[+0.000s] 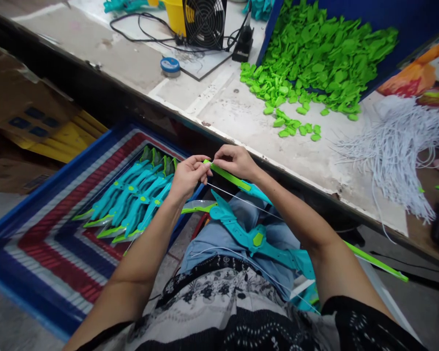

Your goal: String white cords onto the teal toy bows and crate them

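My left hand (189, 176) is closed, its thumb and fingers pinching the tip of a bright green limb (230, 176) that belongs to a teal and green toy bow. Close beside it, my right hand (237, 161) is pinched at the same tip, seemingly on the end of a thin white string; the fingers partly hide it. A white string (237, 198) runs from below my left fingers towards my right forearm. Across my lap lies a teal toy bow body (237, 229) with a green centre piece (258, 238). My right forearm covers part of it.
At left, a blue tray (7, 214) with a striped lining holds several teal and green toy bows (131, 195). On the workbench (212, 105) are a pile of green plastic pieces (314, 58), white strings (406, 141), a black fan (205, 22) and a blue-lidded tin (170, 67).
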The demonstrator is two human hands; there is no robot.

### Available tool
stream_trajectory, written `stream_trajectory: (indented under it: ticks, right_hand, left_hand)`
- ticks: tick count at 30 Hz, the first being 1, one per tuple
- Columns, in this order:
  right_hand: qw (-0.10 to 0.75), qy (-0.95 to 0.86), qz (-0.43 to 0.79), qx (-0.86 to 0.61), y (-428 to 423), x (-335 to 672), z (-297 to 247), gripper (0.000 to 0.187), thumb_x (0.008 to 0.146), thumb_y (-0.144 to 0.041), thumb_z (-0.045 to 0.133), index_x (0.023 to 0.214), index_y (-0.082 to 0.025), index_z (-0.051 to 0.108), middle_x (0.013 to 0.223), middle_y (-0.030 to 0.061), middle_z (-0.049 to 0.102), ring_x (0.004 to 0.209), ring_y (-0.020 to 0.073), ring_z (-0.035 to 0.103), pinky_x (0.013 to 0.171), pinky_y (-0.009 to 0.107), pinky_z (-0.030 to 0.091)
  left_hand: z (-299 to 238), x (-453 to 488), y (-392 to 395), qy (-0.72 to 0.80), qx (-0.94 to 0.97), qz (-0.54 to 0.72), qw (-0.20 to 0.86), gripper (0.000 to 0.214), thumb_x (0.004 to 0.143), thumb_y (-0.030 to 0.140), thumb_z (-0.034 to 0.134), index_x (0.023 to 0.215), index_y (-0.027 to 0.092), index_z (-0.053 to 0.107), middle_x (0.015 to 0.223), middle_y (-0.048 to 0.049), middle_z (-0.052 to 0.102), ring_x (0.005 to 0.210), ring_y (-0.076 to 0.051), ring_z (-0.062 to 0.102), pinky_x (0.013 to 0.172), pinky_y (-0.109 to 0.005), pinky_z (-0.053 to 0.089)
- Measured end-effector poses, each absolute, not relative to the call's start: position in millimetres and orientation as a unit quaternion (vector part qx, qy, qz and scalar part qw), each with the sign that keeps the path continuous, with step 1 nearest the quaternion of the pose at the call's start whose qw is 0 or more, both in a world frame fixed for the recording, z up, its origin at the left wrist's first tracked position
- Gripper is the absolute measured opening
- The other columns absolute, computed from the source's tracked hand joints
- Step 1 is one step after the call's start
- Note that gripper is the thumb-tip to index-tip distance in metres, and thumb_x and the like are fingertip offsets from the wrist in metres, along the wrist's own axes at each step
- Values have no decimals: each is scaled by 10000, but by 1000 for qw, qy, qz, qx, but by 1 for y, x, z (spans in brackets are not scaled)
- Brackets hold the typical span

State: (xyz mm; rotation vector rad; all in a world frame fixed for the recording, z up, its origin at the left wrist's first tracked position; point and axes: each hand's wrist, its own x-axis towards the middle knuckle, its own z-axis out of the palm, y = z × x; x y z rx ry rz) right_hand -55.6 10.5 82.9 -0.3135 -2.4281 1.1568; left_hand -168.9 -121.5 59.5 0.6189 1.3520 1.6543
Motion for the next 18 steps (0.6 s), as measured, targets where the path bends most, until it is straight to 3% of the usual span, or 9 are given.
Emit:
stream_trajectory:
  ticks: [4,7,9,12,15,18]
  right_hand:
    - [233,-893,353,-152,-4,-68,83,75,725,-166,553,662,-153,593,665,-4,557,637,105,486,612,240,369]
    - [252,-877,354,-206,18,-77,76,72,728,-156,537,665,-158,572,645,-20,544,624,101,475,619,242,365]
    - [309,-833,364,-279,56,-81,75,90,746,-160,529,658,-155,546,630,-28,527,624,94,469,629,243,368]
    - [456,-713,352,-398,108,-80,85,138,803,-185,482,668,-162,491,614,-41,462,622,80,438,650,248,377]
    - [531,-695,355,-331,96,-72,103,138,861,-244,460,748,-176,502,675,-34,465,668,87,458,694,262,406]
    - [474,-789,350,-175,27,-63,107,98,860,-251,527,783,-191,538,789,1,531,811,128,512,801,311,429]
  left_hand:
    - [56,-171,-119,595,276,620,431,347,656,373,734,890,167,581,606,19,605,494,-107,549,513,-231,478]
    - [51,-162,-116,659,326,618,280,202,705,308,677,824,172,588,750,-6,627,650,-115,580,588,-212,465]
    - [48,-151,-115,666,331,639,197,124,751,245,608,855,179,589,835,-14,631,711,-116,582,621,-213,456]
    - [51,-139,-116,644,380,644,160,110,778,185,527,820,191,628,826,-18,621,760,-132,583,697,-248,459]
    - [61,-143,-108,624,412,629,212,162,778,225,537,726,192,687,829,-39,642,841,-168,590,800,-292,452]
    - [72,-159,-92,567,294,672,375,232,765,372,595,752,167,704,830,-59,671,833,-184,609,768,-297,463]
